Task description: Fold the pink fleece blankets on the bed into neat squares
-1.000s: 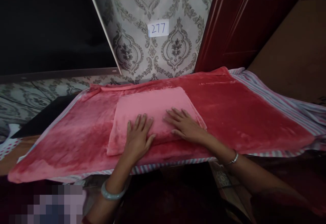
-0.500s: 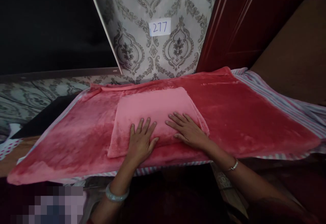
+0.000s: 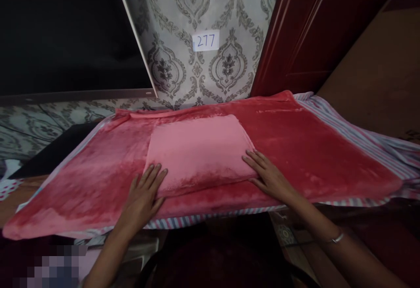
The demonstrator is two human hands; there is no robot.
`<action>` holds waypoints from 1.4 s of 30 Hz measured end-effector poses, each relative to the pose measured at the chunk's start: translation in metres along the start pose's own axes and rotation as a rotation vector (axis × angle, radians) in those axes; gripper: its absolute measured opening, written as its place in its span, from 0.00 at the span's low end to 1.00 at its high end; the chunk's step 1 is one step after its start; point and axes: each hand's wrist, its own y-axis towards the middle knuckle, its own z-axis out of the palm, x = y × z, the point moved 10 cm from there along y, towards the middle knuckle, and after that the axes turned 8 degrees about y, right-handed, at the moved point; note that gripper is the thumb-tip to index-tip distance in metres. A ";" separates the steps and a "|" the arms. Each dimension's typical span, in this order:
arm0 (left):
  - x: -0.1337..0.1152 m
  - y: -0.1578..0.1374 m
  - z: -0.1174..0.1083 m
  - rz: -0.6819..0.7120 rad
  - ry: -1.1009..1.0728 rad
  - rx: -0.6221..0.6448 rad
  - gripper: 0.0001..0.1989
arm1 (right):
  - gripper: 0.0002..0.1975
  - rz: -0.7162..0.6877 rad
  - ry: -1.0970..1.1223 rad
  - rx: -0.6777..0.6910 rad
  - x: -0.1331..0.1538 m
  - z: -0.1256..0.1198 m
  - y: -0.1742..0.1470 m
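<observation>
Laid flat around the middle of red blanket (image 3: 328, 148): folded pink cloth (image 3: 200, 146). Flanked left and right by wide, open stretches of blanket; tight at front, close to striped edge (image 3: 173, 222); backed by patterned wall (image 3: 197, 65). Runs lengthwise left to right, slightly slanted, with right end farther away. Touched by left hand (image 3: 141, 200) and right hand (image 3: 271, 178) at near corners, with grip spread, thumbs out.

Single head-worn camera, looking forward and down. Folded pink cloth (image 3: 200, 148) close, mid-frame; patterned wall (image 3: 197, 76) farther off, upper centre.
</observation>
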 end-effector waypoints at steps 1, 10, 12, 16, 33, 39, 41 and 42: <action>0.005 -0.002 0.001 0.000 -0.013 -0.003 0.33 | 0.39 0.008 0.015 -0.016 -0.002 -0.001 -0.001; 0.019 -0.011 0.000 -0.048 -0.125 -0.105 0.31 | 0.47 0.085 0.045 -0.058 -0.007 0.000 0.001; 0.024 -0.012 0.002 -0.080 -0.157 -0.131 0.31 | 0.45 0.123 0.046 -0.074 -0.012 0.001 0.000; 0.039 -0.011 0.002 -0.148 -0.229 -0.216 0.27 | 0.36 0.130 0.059 -0.161 -0.016 -0.008 0.002; 0.107 0.053 -0.221 -0.491 -0.721 -0.785 0.20 | 0.15 -0.033 0.472 -0.889 0.015 -0.243 0.077; 0.118 0.114 -0.203 -0.553 -1.166 -0.550 0.21 | 0.17 0.144 0.720 -0.804 -0.041 -0.240 0.129; 0.119 0.136 -0.156 -0.622 -1.313 -0.356 0.23 | 0.15 0.307 0.801 -0.714 -0.075 -0.201 0.144; 0.118 0.144 -0.128 -0.654 -1.365 -0.261 0.24 | 0.14 0.435 0.872 -0.632 -0.092 -0.172 0.149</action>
